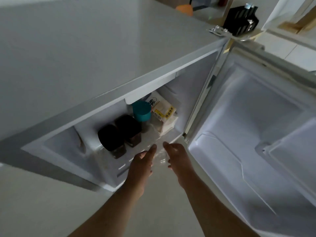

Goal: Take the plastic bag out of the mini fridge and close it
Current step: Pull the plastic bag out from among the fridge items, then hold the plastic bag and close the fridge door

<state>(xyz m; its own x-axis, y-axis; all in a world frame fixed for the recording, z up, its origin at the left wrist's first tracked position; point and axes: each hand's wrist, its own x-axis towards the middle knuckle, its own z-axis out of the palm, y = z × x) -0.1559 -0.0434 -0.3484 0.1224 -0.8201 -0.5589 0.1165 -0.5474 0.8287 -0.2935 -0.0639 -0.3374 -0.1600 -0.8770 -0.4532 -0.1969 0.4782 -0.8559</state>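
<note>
Both hands — left hand (142, 165), right hand (176, 159) — are reaching with fingers apart, flanking the clear plastic bag (160, 153) lying at the near edge of the mini fridge (102, 98) shelf. Best pinching the crinkled film gently — clearing the dark jars (119, 135) on the left.

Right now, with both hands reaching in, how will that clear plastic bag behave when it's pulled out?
The plastic bag looks thin and crinkled, so it will probably flop and sag. Its glossy film may be slippery. The white packet seemingly inside could make it swing, perhaps brushing the dark jars beside it.
</note>
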